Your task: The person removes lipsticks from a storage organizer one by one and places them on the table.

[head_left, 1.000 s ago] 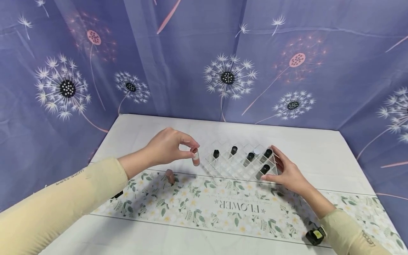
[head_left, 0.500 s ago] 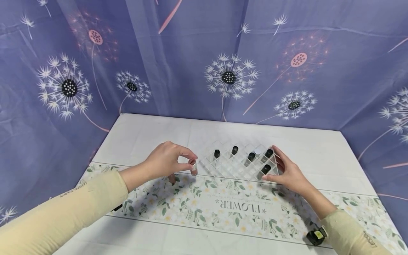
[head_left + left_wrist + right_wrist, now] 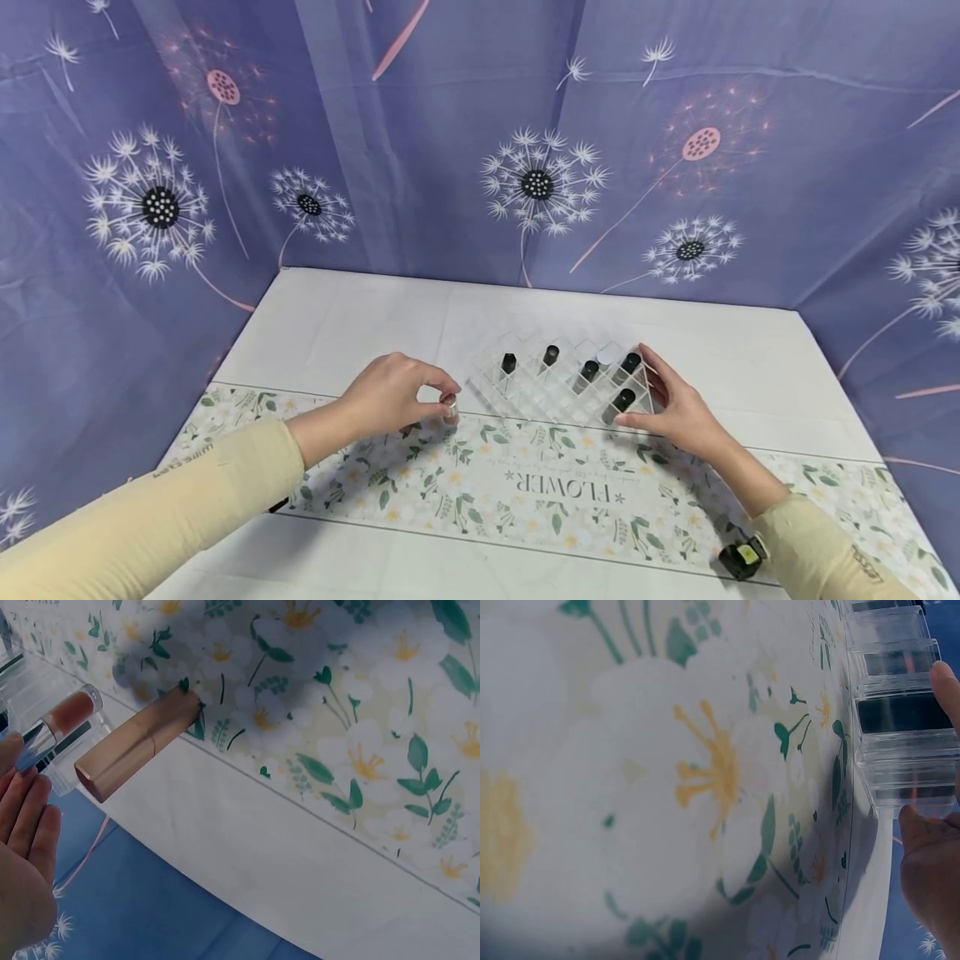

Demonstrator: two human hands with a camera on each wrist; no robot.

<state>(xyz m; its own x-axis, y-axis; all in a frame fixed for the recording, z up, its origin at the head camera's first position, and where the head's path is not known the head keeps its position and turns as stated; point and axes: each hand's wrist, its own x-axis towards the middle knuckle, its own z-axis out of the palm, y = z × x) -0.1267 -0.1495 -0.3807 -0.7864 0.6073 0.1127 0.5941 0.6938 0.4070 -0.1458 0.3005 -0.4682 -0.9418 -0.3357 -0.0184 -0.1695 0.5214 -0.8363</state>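
My left hand (image 3: 393,393) pinches a small lip gloss tube (image 3: 70,712) between thumb and fingertips. The tube has a clear body with brownish-pink colour inside and is held low, just left of a clear acrylic lipstick organizer (image 3: 543,398). Close to it in the left wrist view is a rose-gold lipstick tube (image 3: 139,742), mostly hidden behind my left hand in the head view. My right hand (image 3: 678,408) grips the organizer's right end, thumb at the front and fingers behind. Several black-capped tubes (image 3: 621,402) stand in the diamond-shaped slots.
A floral strip (image 3: 555,492) printed FLOWER crosses the white table (image 3: 360,308). A black device (image 3: 742,557) shows by the right sleeve, and a small black object (image 3: 279,505) peeks from under the left sleeve. Purple dandelion curtains (image 3: 420,150) enclose the back and sides.
My left hand has come down and slightly left with the lip gloss tube, toward the floral strip, covering more of the rose-gold tube. My right hand has kept its place on the organizer.
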